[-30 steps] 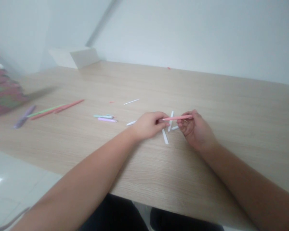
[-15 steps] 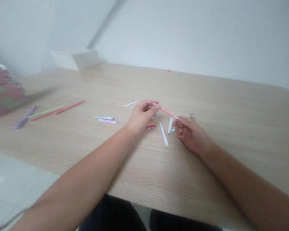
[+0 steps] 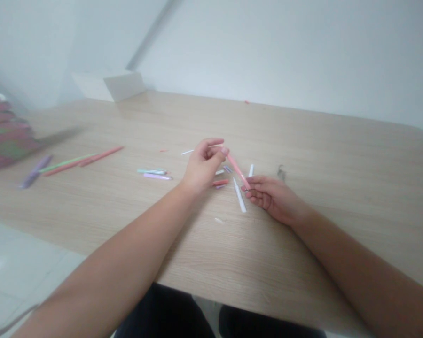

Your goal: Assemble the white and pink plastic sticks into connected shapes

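Observation:
A slim pink pen (image 3: 238, 170) slants between my two hands above the table. My left hand (image 3: 206, 162) pinches its upper end between thumb and fingers, with the index finger stretched out above. At the lower end, the fingertips of my right hand (image 3: 273, 197) close around the pen; a tiny dark bit shows there, too small to name. Just under the pen lies a white pointed tube (image 3: 239, 196). Another white piece (image 3: 251, 170) is partly hidden behind my right fingers. Beside my left hand are a short red piece (image 3: 221, 182) and small white and purple parts.
Teal and purple pens (image 3: 157, 177) lie left of my hands. Further left are long red and green sticks (image 3: 84, 160) and a purple one (image 3: 35, 171), near a pink-green stack (image 3: 7, 136). A white folded card (image 3: 125, 87) stands at the back. A small grey object (image 3: 281, 172) lies right.
The pink pen has tilted steeper, its lower end coming nearer me as my right hand shifted left and down. A small pale sliver now lies on the table in front of my hands.

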`<state>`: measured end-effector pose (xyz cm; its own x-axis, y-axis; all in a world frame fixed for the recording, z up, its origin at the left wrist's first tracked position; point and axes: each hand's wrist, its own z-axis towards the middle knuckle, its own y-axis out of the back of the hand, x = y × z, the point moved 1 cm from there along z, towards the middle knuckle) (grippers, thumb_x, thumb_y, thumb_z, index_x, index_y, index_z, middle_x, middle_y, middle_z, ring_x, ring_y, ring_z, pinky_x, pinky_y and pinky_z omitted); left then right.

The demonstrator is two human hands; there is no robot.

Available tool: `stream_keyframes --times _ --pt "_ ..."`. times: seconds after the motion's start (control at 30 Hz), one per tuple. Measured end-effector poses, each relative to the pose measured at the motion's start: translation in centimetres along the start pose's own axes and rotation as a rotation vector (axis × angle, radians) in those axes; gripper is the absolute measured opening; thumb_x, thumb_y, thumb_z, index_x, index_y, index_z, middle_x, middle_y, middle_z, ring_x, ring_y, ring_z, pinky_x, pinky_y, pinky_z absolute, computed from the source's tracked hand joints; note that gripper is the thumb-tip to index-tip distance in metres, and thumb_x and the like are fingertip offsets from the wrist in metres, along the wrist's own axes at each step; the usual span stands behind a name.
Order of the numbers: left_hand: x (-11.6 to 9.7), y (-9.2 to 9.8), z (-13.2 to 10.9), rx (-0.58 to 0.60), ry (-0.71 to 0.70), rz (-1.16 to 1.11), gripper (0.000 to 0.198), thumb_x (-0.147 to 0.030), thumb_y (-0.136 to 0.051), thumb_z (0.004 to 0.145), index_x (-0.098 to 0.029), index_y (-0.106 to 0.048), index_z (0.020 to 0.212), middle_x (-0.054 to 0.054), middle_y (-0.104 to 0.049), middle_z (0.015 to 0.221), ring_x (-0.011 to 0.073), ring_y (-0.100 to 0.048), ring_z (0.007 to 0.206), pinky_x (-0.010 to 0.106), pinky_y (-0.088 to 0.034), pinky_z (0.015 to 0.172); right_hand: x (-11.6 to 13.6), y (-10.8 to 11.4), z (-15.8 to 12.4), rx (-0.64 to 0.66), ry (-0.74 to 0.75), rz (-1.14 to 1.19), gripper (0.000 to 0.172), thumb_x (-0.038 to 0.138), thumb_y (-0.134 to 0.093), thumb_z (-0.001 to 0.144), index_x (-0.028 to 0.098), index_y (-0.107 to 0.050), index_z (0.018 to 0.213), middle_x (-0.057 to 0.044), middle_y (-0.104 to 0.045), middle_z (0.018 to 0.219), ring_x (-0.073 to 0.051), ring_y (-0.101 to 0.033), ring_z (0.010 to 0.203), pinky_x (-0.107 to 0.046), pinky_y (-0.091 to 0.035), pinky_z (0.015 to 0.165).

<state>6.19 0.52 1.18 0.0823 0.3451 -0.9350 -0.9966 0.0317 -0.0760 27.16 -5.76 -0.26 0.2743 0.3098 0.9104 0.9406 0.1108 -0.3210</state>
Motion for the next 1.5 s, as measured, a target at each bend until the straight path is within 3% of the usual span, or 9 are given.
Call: stream_keyframes --times 0.13,0.27,0.4,0.5,0.6,0.93,1.17,1.3,1.5 --pt "-0.3 0.2 0.1 -0.043 0.005 0.05 0.035 -0.038 -0.068 0.092 -0.023 -0.062 0.122 0.008 -0.077 0.107 0.018 -0.071 0.092 0.03 -0.055 0.076 -0.7 0.0 0.1 -0.04 0.075 -0.126 0.017 0.016 -0.076 0.081 0.016 -0.073 0.098 -0.007 -0.079 0.088 -0.013 -0.071 0.067 -0.021 -0.059 0.057" --pt "-0.4 0.6 0.3 -0.097 0.081 -0.031 0.034 -0.039 -0.069 0.091 -0.025 -0.063 0.121 0.005 -0.076 0.105 0.016 -0.071 0.09 0.026 -0.054 0.072 -1.2 -0.2 -1.0 -0.021 0.403 -0.578 0.011 0.029 -0.069 0.091 0.022 -0.068 0.098 0.002 -0.064 0.07 -0.011 -0.055 0.054 -0.024 -0.044 0.049" --pt "-0.2 0.9 0.5 -0.14 0.312 -0.26 0.025 -0.026 -0.074 0.087 -0.021 -0.067 0.11 0.0 -0.071 0.086 0.0087 -0.065 0.07 0.018 -0.05 0.061 -1.1 -1.9 -3.4 0.267 0.702 -1.185 0.022 0.031 -0.066 0.095 0.02 -0.069 0.114 -0.006 -0.07 0.097 -0.019 -0.064 0.081 -0.036 -0.053 0.077" --pt "0.3 1.1 0.8 -0.068 0.453 -0.372 0.005 -0.018 -0.071 0.088 -0.014 -0.067 0.088 -0.001 -0.063 0.069 0.0056 -0.056 0.055 0.014 -0.046 0.052 -1.3 -3.3 -4.6 0.459 0.726 -1.395 0.039 0.037 -0.065 0.099 0.019 -0.065 0.133 -0.012 -0.067 0.122 -0.025 -0.065 0.106 -0.042 -0.052 0.094" --pt "1.2 1.5 1.2 -0.025 0.601 -0.427 0.022 -0.014 -0.065 0.093 -0.012 -0.061 0.071 0.0 -0.059 0.06 0.0049 -0.052 0.049 0.013 -0.046 0.048 -1.8 -4.3 -5.0 0.555 0.733 -1.52 0.045 0.041 -0.06 0.102 0.023 -0.062 0.143 -0.012 -0.064 0.128 -0.026 -0.064 0.109 -0.042 -0.052 0.095" --pt "1.8 2.2 1.7 -0.015 0.769 -0.505 0.016 -0.005 -0.068 0.087 -0.011 -0.062 0.074 0.002 -0.064 0.062 0.0043 -0.058 0.049 0.01 -0.051 0.049 -2.8 -6.1 -5.4 0.727 0.924 -1.742 0.038 0.028 -0.037 0.111 0.019 -0.063 0.138 -0.008 -0.065 0.14 -0.024 -0.06 0.115 -0.041 -0.047 0.099" --pt "1.7 2.1 1.5 0.027 0.79 -0.533 0.015 -0.005 -0.071 0.086 -0.012 -0.062 0.076 0.001 -0.065 0.062 0.004 -0.057 0.048 0.01 -0.05 0.047 -3.1 -6.2 -5.6 0.65 0.907 -1.705 0.049 0.04 -0.047 0.109 0.019 -0.052 0.153 -0.01 -0.059 0.151 -0.027 -0.056 0.126 -0.043 -0.042 0.108" --pt "1.8 2.0 1.5 0.047 0.793 -0.54 0.014 -0.006 -0.07 0.086 -0.012 -0.062 0.077 0.002 -0.066 0.062 0.0044 -0.058 0.048 0.01 -0.051 0.047 -3.6 -6.7 -6.2 0.77 0.893 -1.603 0.059 0.058 -0.042 0.107 0.028 -0.048 0.158 -0.004 -0.045 0.167 -0.03 -0.044 0.144 -0.049 -0.032 0.119" --pt "1.9 2.0 1.6 0.086 0.802 -0.55 0.014 -0.008 -0.067 0.09 -0.011 -0.063 0.077 0.003 -0.067 0.061 0.0052 -0.06 0.048 0.01 -0.052 0.048 -4.0 -7.3 -6.5 0.898 0.766 -1.538 0.069 0.062 -0.038 0.107 0.019 -0.042 0.161 -0.005 -0.038 0.17 -0.027 -0.029 0.158 -0.047 -0.008 0.131"
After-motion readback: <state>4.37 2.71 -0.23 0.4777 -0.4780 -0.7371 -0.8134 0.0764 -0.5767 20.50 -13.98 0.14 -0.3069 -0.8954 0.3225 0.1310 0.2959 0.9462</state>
